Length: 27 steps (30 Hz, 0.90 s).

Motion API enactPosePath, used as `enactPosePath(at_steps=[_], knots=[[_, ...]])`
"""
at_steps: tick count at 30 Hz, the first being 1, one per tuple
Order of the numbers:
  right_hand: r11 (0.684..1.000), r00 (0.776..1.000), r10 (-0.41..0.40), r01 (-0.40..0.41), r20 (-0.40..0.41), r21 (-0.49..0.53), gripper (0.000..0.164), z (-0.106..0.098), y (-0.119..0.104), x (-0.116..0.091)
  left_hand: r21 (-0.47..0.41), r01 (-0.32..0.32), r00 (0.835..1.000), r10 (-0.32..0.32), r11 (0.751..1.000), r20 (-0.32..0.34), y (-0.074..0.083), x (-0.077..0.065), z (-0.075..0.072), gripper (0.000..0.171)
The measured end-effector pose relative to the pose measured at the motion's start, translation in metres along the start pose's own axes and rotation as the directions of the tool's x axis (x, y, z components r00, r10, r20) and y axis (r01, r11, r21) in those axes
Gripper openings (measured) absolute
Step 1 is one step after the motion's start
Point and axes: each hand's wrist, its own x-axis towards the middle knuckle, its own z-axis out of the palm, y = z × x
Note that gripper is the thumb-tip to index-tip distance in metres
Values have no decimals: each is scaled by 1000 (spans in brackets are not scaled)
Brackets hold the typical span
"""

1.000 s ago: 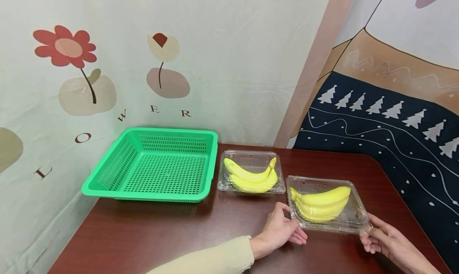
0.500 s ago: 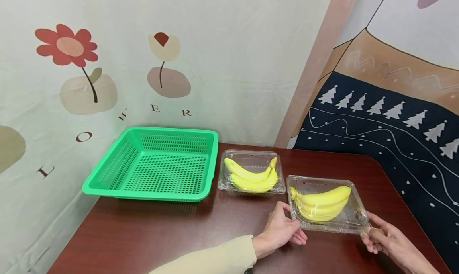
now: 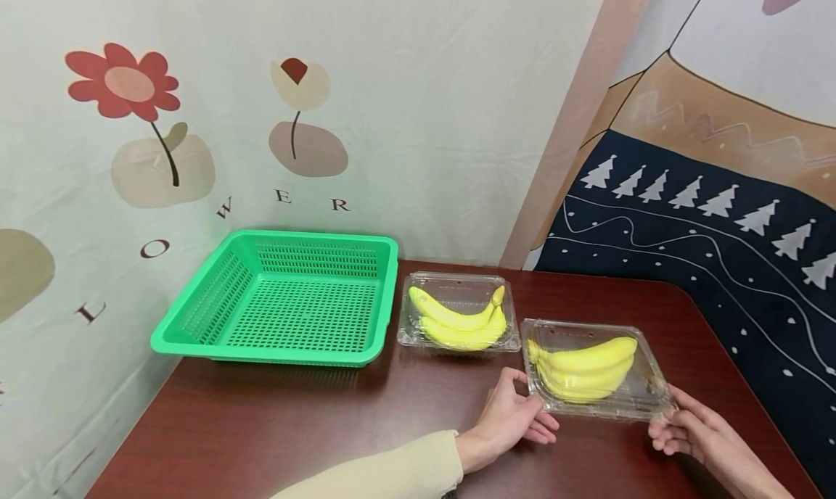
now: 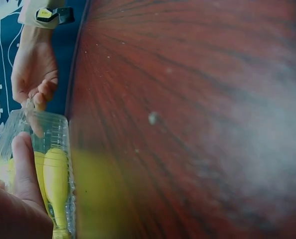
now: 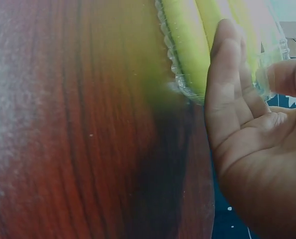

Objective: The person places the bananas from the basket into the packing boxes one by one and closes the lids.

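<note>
A clear plastic clamshell box (image 3: 643, 386) with a bunch of yellow bananas (image 3: 584, 368) inside is at the right of the table. My left hand (image 3: 506, 419) grips its near left corner between thumb and fingers. At the near right corner, my right hand (image 3: 699, 434) pinches the edge. The right wrist view shows the right hand (image 5: 257, 124) with its thumb and a finger at the box corner. Whether the box touches the table cannot be told. A second clear clamshell box (image 3: 451, 285) with bananas (image 3: 464, 325) lies just behind and left of it.
A green perforated plastic basket (image 3: 268, 354) stands at the back left, beside the second box. The dark reddish table (image 3: 274, 419) meets a printed cloth backdrop (image 3: 424, 122) behind, and a dark blue printed cloth (image 3: 653, 223) hangs at the right.
The held box has shifted very slightly away and to the left. Fingers of my right hand have moved a little left beneath its corner. The second box and basket stay put.
</note>
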Motion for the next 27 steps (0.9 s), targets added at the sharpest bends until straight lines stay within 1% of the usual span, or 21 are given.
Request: enactPosePath(at_steps=[1, 2, 3, 4, 6, 7, 9, 11, 13, 16, 19, 20, 23, 25, 27], knots=[[1000, 1000, 7, -7, 6, 1, 50, 0, 0, 0, 9, -2, 1000, 2, 1000, 1, 0, 0, 0, 27], [999, 1000, 29, -29, -6, -14, 49, 1, -1, 0, 19, -4, 1000, 4, 1000, 3, 0, -1, -1, 27], [998, 999, 48, -48, -23, -42, 47, 1, -2, 0, 34, -8, 1000, 8, 999, 3, 0, -2, -2, 28], [994, 996, 76, -80, -54, -74, 50, 2, -4, 0, 53, -11, 1000, 11, 999, 4, 0, -2, -3, 29], [976, 982, 122, -145, -145, -165, 58, 6, -7, 1, 92, -17, 1000, 17, 996, 9, 2, -4, -5, 31], [960, 971, 140, -181, -194, -214, 63, 7, -8, 1, 114, -24, 1000, 23, 993, 10, 3, -4, -7, 32], [925, 947, 144, -232, -288, -300, 66, 11, -12, 2, 161, -31, 999, 30, 986, 13, 5, -5, -11, 34], [877, 921, 113, -269, -372, -399, 67, 14, -15, 2, 206, -40, 999, 37, 978, 19, 8, -6, -16, 36], [817, 902, 50, -284, -430, -502, 67, 17, -18, 2, 252, -49, 999, 44, 966, 24, 10, -6, -22, 39], [715, 874, -62, -298, -482, -633, 67, 19, -21, 1, 317, -63, 998, 57, 946, 28, 14, -6, -30, 43], [639, 849, -145, -312, -508, -704, 66, 19, -24, 2, 391, -88, 996, 84, 916, 27, 18, -7, -37, 47], [620, 843, -162, -317, -513, -718, 66, 18, -24, 3, 413, -98, 995, 96, 905, 25, 19, -7, -40, 48], [582, 835, -197, -322, -514, -747, 66, 16, -26, 2, 491, -141, 989, 147, 859, 27, 23, -8, -48, 49], [564, 829, -232, -311, -508, -765, 65, 16, -26, 0, 542, -174, 982, 183, 823, 37, 26, -10, -53, 49], [550, 825, -284, -277, -488, -788, 62, 17, -25, -1, 583, -192, 978, 202, 790, 49, 29, -12, -59, 50]])
